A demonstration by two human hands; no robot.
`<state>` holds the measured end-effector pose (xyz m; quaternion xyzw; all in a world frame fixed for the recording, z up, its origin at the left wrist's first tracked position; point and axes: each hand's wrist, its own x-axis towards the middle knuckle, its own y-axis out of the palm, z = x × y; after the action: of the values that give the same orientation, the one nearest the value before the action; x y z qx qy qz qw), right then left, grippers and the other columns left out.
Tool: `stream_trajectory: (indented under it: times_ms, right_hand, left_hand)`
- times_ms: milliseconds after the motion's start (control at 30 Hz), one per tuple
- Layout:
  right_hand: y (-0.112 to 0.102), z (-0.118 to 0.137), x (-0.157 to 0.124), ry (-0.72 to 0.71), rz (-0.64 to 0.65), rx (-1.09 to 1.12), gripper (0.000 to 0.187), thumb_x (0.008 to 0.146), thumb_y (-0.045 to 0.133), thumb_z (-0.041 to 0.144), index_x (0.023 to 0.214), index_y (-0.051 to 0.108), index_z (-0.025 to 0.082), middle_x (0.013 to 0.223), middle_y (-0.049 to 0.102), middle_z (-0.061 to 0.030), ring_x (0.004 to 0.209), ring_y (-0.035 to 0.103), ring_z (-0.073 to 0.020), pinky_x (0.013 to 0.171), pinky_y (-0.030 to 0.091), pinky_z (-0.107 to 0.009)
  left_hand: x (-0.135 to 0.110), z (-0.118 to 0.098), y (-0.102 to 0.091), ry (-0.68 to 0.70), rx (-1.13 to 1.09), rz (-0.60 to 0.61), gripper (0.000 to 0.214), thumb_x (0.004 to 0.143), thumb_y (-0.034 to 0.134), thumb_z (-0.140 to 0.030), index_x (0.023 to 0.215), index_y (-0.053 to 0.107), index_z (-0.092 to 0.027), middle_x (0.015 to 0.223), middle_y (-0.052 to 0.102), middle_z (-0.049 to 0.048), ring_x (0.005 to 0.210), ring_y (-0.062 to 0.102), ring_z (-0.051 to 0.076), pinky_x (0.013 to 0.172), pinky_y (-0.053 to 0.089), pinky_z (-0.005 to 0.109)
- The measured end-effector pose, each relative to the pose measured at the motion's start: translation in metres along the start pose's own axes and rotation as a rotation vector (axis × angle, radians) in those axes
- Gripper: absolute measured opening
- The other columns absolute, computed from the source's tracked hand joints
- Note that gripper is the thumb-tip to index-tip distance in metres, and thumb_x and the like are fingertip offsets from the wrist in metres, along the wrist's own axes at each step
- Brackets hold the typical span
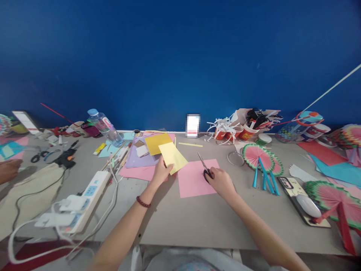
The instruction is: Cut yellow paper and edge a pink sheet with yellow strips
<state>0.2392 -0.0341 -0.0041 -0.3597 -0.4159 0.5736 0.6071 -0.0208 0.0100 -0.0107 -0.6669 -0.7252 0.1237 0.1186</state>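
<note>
My left hand [161, 170] grips a pale yellow sheet of paper [172, 155] by its lower left edge, tilted above the table. In my right hand [221, 180] is a pair of black-handled scissors [203, 165], blades pointing up and to the left. Beneath the scissors lies a pink sheet of paper [194, 186], flat on the table. A darker yellow sheet [153, 146] rests on a purple sheet [135, 159] left of the sheet I hold. Thin yellow paper strips [190, 144] lie farther back.
A white power strip [90, 199] with cables sits at left, near a plastic bottle [105, 126]. Cups [248, 133] with paper shreds and tools stand back right. Paper fans [258, 158] and a phone [303, 203] under a mouse lie right. Another person's hand [9, 170] shows far left.
</note>
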Motion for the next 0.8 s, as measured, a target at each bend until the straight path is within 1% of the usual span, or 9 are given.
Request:
stream_trajectory:
  times_ms: [200, 333, 400, 467, 567, 633, 667, 733, 800]
  right_hand:
    - [-0.006, 0.003, 0.002, 0.059, 0.14, -0.023, 0.015, 0.082, 0.055, 0.033, 0.077, 0.053, 0.019, 0.066, 0.057, -0.0018, 0.055, 0.047, -0.0133, 0.051, 0.022, -0.023]
    - [-0.011, 0.005, 0.003, 0.027, 0.183, 0.052, 0.012, 0.079, 0.057, 0.031, 0.081, 0.053, 0.02, 0.07, 0.059, -0.0014, 0.059, 0.05, -0.0145, 0.053, 0.028, -0.023]
    - [-0.011, 0.008, 0.003, -0.039, 0.138, 0.148, 0.012, 0.08, 0.056, 0.032, 0.084, 0.055, 0.02, 0.081, 0.062, -0.0039, 0.064, 0.053, -0.0152, 0.058, 0.035, -0.025]
    - [-0.008, 0.012, 0.005, -0.073, 0.06, 0.312, 0.022, 0.081, 0.055, 0.035, 0.097, 0.056, 0.02, 0.097, 0.064, -0.0076, 0.072, 0.058, -0.0165, 0.064, 0.041, -0.028]
    - [-0.003, 0.019, 0.012, -0.024, 0.042, 0.654, 0.042, 0.081, 0.056, 0.043, 0.116, 0.051, 0.02, 0.113, 0.063, -0.0116, 0.086, 0.062, -0.0189, 0.071, 0.048, -0.031]
    - [0.001, 0.023, 0.019, 0.01, 0.115, 0.893, 0.046, 0.078, 0.059, 0.047, 0.115, 0.051, 0.021, 0.109, 0.065, -0.0106, 0.091, 0.064, -0.019, 0.073, 0.051, -0.03]
    - [0.002, 0.024, 0.022, 0.028, 0.162, 0.994, 0.046, 0.077, 0.06, 0.049, 0.112, 0.052, 0.02, 0.101, 0.067, -0.0091, 0.087, 0.065, -0.0185, 0.071, 0.051, -0.029]
    - [0.003, 0.026, 0.028, 0.08, 0.258, 1.13, 0.044, 0.075, 0.061, 0.053, 0.103, 0.055, 0.019, 0.081, 0.068, -0.0048, 0.071, 0.065, -0.017, 0.058, 0.05, -0.026]
    - [0.005, 0.027, 0.032, 0.142, 0.315, 1.18, 0.044, 0.073, 0.062, 0.056, 0.093, 0.056, 0.018, 0.066, 0.065, -0.0011, 0.054, 0.061, -0.0148, 0.044, 0.044, -0.023]
  left_hand:
    - [0.003, 0.006, -0.001, 0.113, 0.143, -0.01, 0.037, 0.078, 0.055, -0.023, 0.115, 0.056, -0.019, 0.082, 0.066, 0.0022, 0.062, 0.058, 0.016, 0.057, 0.044, 0.026]
    - [0.002, 0.005, -0.001, 0.177, 0.05, 0.032, 0.037, 0.079, 0.055, -0.026, 0.115, 0.057, -0.016, 0.091, 0.067, 0.0053, 0.07, 0.06, 0.017, 0.062, 0.046, 0.026]
    - [0.0, 0.002, -0.002, 0.216, -0.02, 0.087, 0.037, 0.08, 0.055, -0.027, 0.116, 0.057, -0.016, 0.101, 0.067, 0.0081, 0.08, 0.062, 0.019, 0.067, 0.048, 0.027]
    - [-0.003, -0.003, -0.002, 0.26, -0.071, 0.173, 0.038, 0.082, 0.055, -0.03, 0.117, 0.056, -0.016, 0.108, 0.065, 0.01, 0.088, 0.062, 0.021, 0.07, 0.05, 0.027]
    - [-0.01, -0.012, -0.001, 0.312, -0.089, 0.306, 0.04, 0.084, 0.054, -0.034, 0.119, 0.057, -0.014, 0.107, 0.066, 0.011, 0.092, 0.062, 0.022, 0.07, 0.05, 0.027]
    - [-0.014, -0.017, 0.0, 0.335, -0.045, 0.361, 0.037, 0.086, 0.052, -0.036, 0.114, 0.061, -0.013, 0.1, 0.067, 0.0099, 0.087, 0.061, 0.02, 0.068, 0.048, 0.026]
    - [-0.015, -0.018, 0.0, 0.343, -0.007, 0.379, 0.034, 0.086, 0.051, -0.036, 0.108, 0.063, -0.013, 0.096, 0.067, 0.009, 0.084, 0.06, 0.019, 0.066, 0.047, 0.025]
    - [-0.016, -0.021, -0.001, 0.344, 0.087, 0.386, 0.031, 0.087, 0.05, -0.038, 0.096, 0.068, -0.014, 0.087, 0.067, 0.0071, 0.075, 0.058, 0.018, 0.063, 0.045, 0.025]
    - [-0.012, -0.023, -0.006, 0.303, 0.172, 0.331, 0.032, 0.085, 0.053, -0.042, 0.096, 0.068, -0.016, 0.082, 0.067, 0.0055, 0.068, 0.057, 0.017, 0.06, 0.043, 0.025]
